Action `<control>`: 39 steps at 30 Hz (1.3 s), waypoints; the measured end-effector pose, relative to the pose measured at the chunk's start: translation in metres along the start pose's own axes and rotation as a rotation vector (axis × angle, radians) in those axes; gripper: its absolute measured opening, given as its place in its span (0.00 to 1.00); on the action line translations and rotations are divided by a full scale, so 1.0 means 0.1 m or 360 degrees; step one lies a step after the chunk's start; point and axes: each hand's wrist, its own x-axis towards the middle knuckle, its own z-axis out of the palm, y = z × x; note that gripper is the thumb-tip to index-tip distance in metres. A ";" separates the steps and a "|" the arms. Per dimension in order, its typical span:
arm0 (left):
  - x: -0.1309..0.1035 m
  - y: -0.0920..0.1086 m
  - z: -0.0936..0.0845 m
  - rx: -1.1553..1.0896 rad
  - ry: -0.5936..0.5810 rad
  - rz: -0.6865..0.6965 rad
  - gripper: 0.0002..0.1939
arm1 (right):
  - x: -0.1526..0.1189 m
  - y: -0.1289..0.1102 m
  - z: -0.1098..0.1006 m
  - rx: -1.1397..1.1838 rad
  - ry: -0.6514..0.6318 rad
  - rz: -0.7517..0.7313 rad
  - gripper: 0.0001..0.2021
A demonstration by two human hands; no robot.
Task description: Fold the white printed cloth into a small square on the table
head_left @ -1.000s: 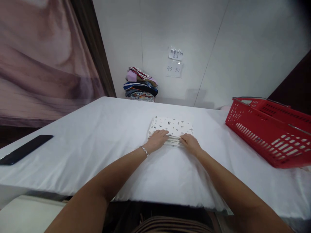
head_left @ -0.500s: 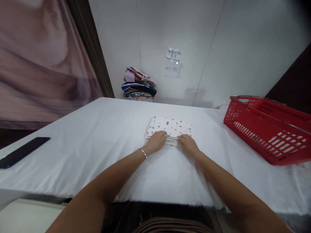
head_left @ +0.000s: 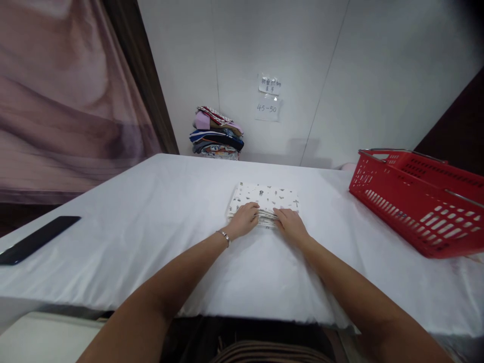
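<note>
A folded white cloth (head_left: 266,195) with small dark and coloured prints lies flat on the white-covered table (head_left: 170,201), its layered edge towards me. My left hand (head_left: 245,220) grips the near left part of that edge, fingers on top and thumb at the layers; a silver bracelet circles the wrist. At the near right part, my right hand (head_left: 292,224) has its fingers over the top and its thumb against the layers. Between the two hands the stacked folds show, slightly parted. Both palms' undersides are hidden.
To the right stands a red plastic basket (head_left: 408,201) with metal handles. A black flat object (head_left: 38,239) rests at the left table edge. Behind the table is a pile of folded fabrics (head_left: 217,133). Handwritten paper signs (head_left: 267,108) hang on the wall; a pink curtain (head_left: 68,101) hangs left.
My right hand's fingers have shifted slightly left and up onto the cloth's top. The front layers between the hands look a little more parted. The cloth stays in place.
</note>
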 end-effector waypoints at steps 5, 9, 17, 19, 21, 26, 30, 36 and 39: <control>0.04 -0.01 -0.01 -0.0005 0.0006 -0.0016 0.06 | 0.02 0.01 0.04 -0.0011 0.0081 0.0010 0.15; 0.05 0.01 -0.03 -0.0007 -0.0011 -0.0056 0.06 | 0.00 0.04 0.09 -0.0036 0.0201 -0.0087 0.13; 0.04 0.01 -0.04 0.0033 -0.0056 -0.0011 0.06 | -0.03 0.08 0.05 -0.0109 0.0207 -0.0133 0.10; 0.01 0.00 -0.03 0.0106 -0.0072 0.0048 0.07 | -0.05 0.09 0.05 -0.0090 0.0209 -0.0150 0.10; -0.03 -0.01 -0.01 0.0201 -0.0094 0.0144 0.07 | -0.07 0.11 0.05 -0.0058 0.0207 -0.0156 0.10; -0.10 -0.02 0.00 0.0380 -0.0064 0.0341 0.09 | -0.12 0.11 0.06 0.0042 0.0118 -0.0146 0.10; -0.08 -0.02 0.00 0.0451 -0.0069 0.0346 0.09 | -0.10 0.11 0.06 0.0050 0.0019 -0.0106 0.10; -0.05 0.00 0.03 0.0562 -0.0175 0.0288 0.09 | -0.09 0.10 0.06 0.0014 -0.0072 0.0007 0.15; -0.05 0.01 0.03 0.0561 -0.0156 0.0284 0.12 | -0.08 0.08 0.03 0.0022 -0.0055 0.0027 0.15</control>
